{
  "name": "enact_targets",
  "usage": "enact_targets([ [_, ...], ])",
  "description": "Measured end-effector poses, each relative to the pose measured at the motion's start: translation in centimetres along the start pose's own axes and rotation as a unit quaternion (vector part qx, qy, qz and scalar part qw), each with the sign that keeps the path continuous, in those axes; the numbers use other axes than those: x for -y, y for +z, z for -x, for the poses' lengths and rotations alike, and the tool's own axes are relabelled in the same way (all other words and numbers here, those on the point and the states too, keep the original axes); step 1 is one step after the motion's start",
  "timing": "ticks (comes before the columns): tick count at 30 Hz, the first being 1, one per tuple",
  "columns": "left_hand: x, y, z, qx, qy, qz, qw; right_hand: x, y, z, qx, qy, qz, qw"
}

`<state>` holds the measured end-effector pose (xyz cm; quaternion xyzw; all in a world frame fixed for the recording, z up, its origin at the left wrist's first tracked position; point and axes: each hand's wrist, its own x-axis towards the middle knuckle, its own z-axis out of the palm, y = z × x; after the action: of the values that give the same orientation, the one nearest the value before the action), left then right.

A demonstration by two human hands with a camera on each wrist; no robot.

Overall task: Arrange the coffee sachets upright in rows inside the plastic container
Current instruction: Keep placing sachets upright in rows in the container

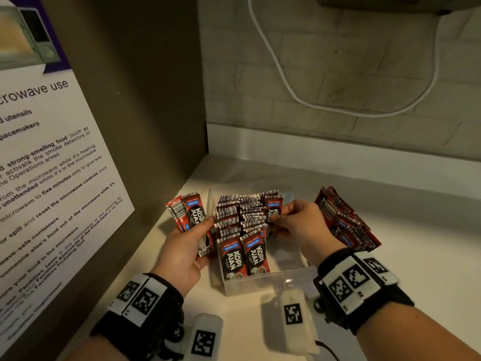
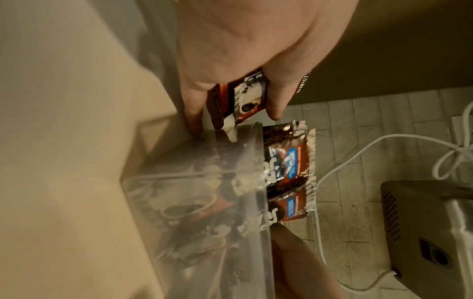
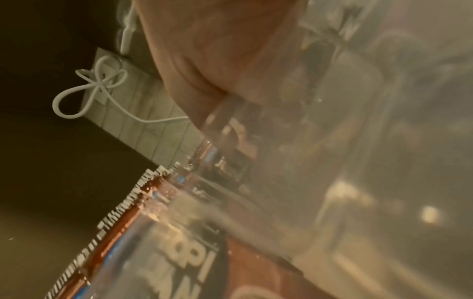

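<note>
Mostly hidden, right hand [image 1: 299, 225] fingers [image 1: 279, 217] behind sachet [image 1: 273, 208]

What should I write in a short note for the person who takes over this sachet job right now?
Left hand: grips a small fan of Kopi Juan sachets just left of the clear plastic container.
Right hand: pinches one sachet over the container's right side.
Done: two rows of sachets stand upright in the left and middle part.
Left: fill the vacant right part, then add the loose pile lying on the counter at the right.
</note>
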<state>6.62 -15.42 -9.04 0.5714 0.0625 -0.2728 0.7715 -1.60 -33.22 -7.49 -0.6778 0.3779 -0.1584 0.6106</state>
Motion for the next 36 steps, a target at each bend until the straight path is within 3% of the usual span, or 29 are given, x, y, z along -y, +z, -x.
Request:
enact_targets([
  [18, 0.3, -0.2, 0.1, -0.001, -0.006, -0.021, 1.000, -1.0, 0.3, -0.6, -0.013, -0.023, -0.003, 1.000],
  [23, -0.7, -0.8, 0.1, -0.035, 0.023, 0.006, 0.999, -0.5, -0.4, 0.0, -0.022, -0.033, -0.026, 0.999],
  [26, -2.4, -0.8, 0.7, -0.031, 0.057, 0.007, 0.998, 1.4, -1.0, 1.2, -0.032, -0.088, -0.041, 0.995],
  [30, -4.3, 0.2, 2.2, 0.036, 0.116, -0.016, 0.992, 4.7, -1.3, 3.6, -0.019, -0.153, -0.074, 0.985],
  [36, -4.6, 2.7, 5.2, 0.228, 0.154, -0.104, 0.956, 6.7, 0.0, 7.6, 0.162, -0.145, -0.086, 0.972],
])
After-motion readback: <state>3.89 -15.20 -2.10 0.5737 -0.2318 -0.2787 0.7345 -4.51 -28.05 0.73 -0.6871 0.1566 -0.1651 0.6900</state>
